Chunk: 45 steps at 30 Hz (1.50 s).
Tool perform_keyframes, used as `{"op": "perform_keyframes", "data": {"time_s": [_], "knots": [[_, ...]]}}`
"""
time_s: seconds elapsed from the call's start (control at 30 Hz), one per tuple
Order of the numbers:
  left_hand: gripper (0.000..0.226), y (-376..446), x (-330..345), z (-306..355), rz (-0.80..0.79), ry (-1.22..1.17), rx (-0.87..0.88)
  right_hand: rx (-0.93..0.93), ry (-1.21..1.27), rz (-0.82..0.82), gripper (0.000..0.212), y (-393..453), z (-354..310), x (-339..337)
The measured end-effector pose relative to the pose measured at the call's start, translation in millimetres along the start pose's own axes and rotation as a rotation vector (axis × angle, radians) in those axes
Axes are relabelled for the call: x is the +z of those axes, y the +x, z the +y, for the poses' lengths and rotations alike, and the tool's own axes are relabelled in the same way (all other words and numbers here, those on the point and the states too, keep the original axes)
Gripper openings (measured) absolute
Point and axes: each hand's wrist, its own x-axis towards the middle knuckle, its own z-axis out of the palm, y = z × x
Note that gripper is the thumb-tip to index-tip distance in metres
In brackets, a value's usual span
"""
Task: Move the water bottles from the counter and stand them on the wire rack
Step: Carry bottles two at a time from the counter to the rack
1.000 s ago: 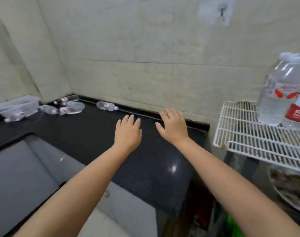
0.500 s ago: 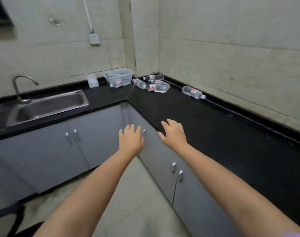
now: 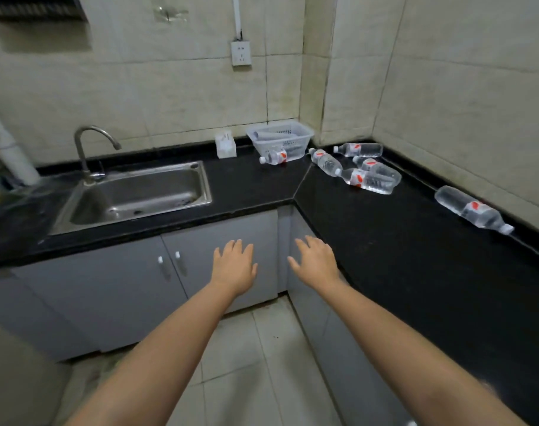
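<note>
Setting: a kitchen corner seen from above, with a black L-shaped bench [image 3: 400,272] over grey cupboards.
Left hand [image 3: 234,266]: held out in front of the cupboard doors, fingers straight and spread, holding nothing.
Right hand [image 3: 316,261]: held out beside the left at the bench's inner corner edge, fingers spread wide, holding nothing.
Water bottles: all lie on their sides on the bench, well beyond both hands.
Nearest bottle [image 3: 474,210]: alone on the right run of the bench, close to the wall, cap pointing right.
Corner cluster [image 3: 366,176]: several bottles lying close together in the far corner, some touching.
Bottle by the basket [image 3: 273,156]: lies against the front of a white plastic basket [image 3: 280,137].
Wire rack: not in view.
Step in hand: probably a reach for the next bottles, judging by the empty hands.
How to do it well: take the lone bottle first, gripping round its body; round bottles roll, so close on them from above rather than nudging.
Edges: the wall sits close behind the bottles, leaving little room for fingers on that side.
Open room: the bench between the hands and the bottles is bare; the sink [image 3: 133,196] lies away to the left.
</note>
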Motion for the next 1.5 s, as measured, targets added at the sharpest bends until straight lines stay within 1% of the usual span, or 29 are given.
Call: {"op": "perform_keyframes", "data": {"time_s": [0.17, 0.37, 0.47, 0.6, 0.73, 0.83, 0.9, 0.97, 1.1, 1.23, 1.33, 1.4, 1.5], "knots": [[0.054, 76, 10, -35, -0.077, -0.026, -0.025, -0.022, -0.004, -0.120, 0.055, 81, -17, 31], [0.057, 196, 20, -76, -0.122, -0.034, 0.048, 0.052, -0.003, -0.156, 0.058, 188, -13, 61], [0.058, 261, 17, -93, -0.126, -0.029, 0.138, 0.166, 0.008, -0.135, 0.058, 239, 2, 57], [0.059, 346, 9, -106, -0.134, -0.006, 0.247, 0.369, 0.055, -0.110, 0.055, 293, 28, 43], [0.059, 429, 2, -98, -0.168, -0.044, 0.296, 0.534, 0.085, -0.080, 0.054, 336, 64, 36], [0.059, 489, 4, -84, -0.152, -0.051, 0.319, 0.622, 0.112, -0.062, 0.053, 375, 97, 36], [0.058, 530, 4, -73, -0.125, -0.043, 0.311, 0.636, 0.140, -0.023, 0.053, 415, 120, 35], [0.055, 572, 2, -63, -0.089, -0.016, 0.283, 0.612, 0.173, 0.035, 0.051, 462, 142, 33], [0.049, 649, 3, -42, -0.081, -0.044, 0.207, 0.553, 0.229, 0.099, 0.047, 547, 183, 30], [0.048, 706, 14, -22, -0.011, -0.122, 0.181, 0.522, 0.158, 0.021, 0.060, 608, 219, 38], [0.049, 734, 24, -14, 0.038, -0.163, 0.159, 0.584, 0.090, -0.065, 0.066, 635, 231, 45], [0.056, 749, 29, -12, 0.025, -0.181, 0.147, 0.612, 0.046, -0.093, 0.067, 641, 235, 49], [0.068, 766, 37, -11, -0.015, -0.179, 0.145, 0.588, -0.040, -0.102, 0.070, 642, 234, 56]]}}
